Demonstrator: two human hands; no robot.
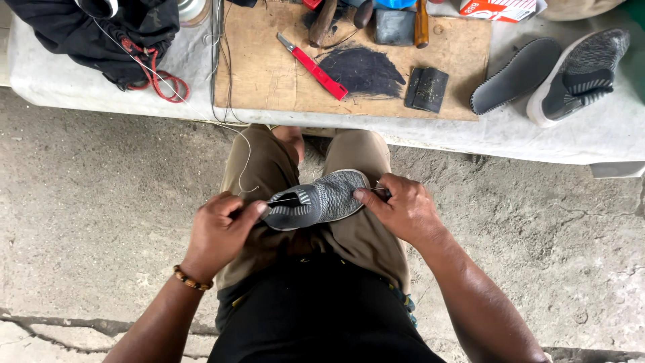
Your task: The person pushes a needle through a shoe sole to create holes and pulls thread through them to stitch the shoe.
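grey knit slip-on shoe (317, 199) on the lap, long axis left-right, toe tilted far-right | left hand (218, 232) clamped on its heel collar | right hand (402, 208) pinching its toe | thin white thread (243, 158) running up to the bench | red utility knife (313, 66) on the far board

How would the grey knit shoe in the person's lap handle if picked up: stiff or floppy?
Likely floppy: the grey knit shoe sags between the left hand and right hand. Probably light, pinched by fingers alone. Knit texture suggests good grip.
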